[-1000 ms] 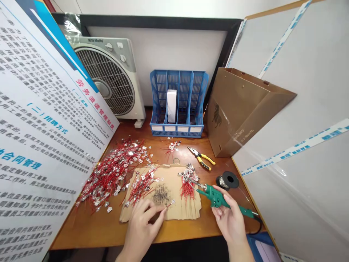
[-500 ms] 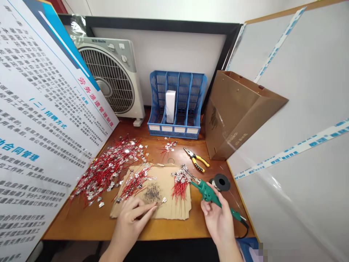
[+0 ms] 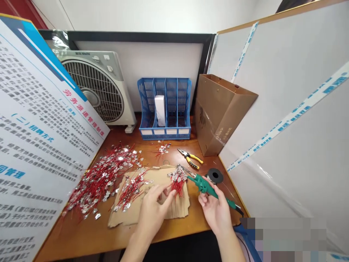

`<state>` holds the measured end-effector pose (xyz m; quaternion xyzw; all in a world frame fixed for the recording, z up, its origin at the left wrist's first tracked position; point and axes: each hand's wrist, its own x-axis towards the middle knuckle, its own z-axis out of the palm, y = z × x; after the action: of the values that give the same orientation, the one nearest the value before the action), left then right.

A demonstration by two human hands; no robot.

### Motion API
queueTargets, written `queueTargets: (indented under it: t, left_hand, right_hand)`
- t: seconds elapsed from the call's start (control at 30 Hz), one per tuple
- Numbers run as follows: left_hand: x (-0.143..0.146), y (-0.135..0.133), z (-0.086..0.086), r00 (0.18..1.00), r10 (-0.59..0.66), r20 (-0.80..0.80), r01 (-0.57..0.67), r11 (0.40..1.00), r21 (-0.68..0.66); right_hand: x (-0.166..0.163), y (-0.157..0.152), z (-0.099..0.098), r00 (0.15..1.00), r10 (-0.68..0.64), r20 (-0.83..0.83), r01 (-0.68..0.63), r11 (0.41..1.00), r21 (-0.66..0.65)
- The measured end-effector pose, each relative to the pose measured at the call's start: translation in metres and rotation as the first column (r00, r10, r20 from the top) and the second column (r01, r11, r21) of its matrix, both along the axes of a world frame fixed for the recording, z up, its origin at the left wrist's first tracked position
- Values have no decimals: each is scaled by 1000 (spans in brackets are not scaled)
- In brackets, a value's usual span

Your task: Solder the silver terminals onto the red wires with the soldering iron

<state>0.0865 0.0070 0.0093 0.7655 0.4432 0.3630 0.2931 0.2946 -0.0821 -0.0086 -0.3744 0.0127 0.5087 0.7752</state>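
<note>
My right hand [image 3: 216, 211] is wrapped round a green soldering iron [image 3: 205, 186], whose metal tip points left to the top of a small bundle of red wires with silver metal tabs [image 3: 177, 182]. That bundle lies on the right part of a cardboard sheet [image 3: 167, 211]. At its lower left edge is my left hand [image 3: 154, 205], thumb and forefinger slightly apart, with nothing visible held between them. Another group of the red wires [image 3: 132, 191] lies on the cardboard's left part. The dark scorched patch is mostly behind my left hand.
A large heap of tabbed red wires [image 3: 100, 178] spreads at the left. Behind the cardboard lie a few more wires [image 3: 163, 148], yellow-black pliers [image 3: 190, 158] and a solder spool [image 3: 215, 176]. A blue file rack [image 3: 165, 133], box fan [image 3: 125, 91] and brown paper bag [image 3: 215, 116] stand behind.
My left hand has moved right from the scorched patch to the right-hand bundle, and its pinch on a tabbed wire has opened. My right hand keeps the soldering iron. The view has shifted.
</note>
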Motion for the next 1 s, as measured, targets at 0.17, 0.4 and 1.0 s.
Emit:
queueTargets:
  t: [0.17,0.4,1.0]
  left_hand:
    - [-78,-10,5,989,139,-48,-140,990,-19]
    - [-119,30,12,935,268,-234,-267,963,35]
    - [-98,43,48,960,279,-23,-279,960,0]
  right_hand:
    - [1,-1,-2,1000,-12,-11,11,1000,-20]
    - [3,-5,-6,999,-43,-25,42,998,-45]
    - [3,-3,0,999,-9,43,12,997,-74]
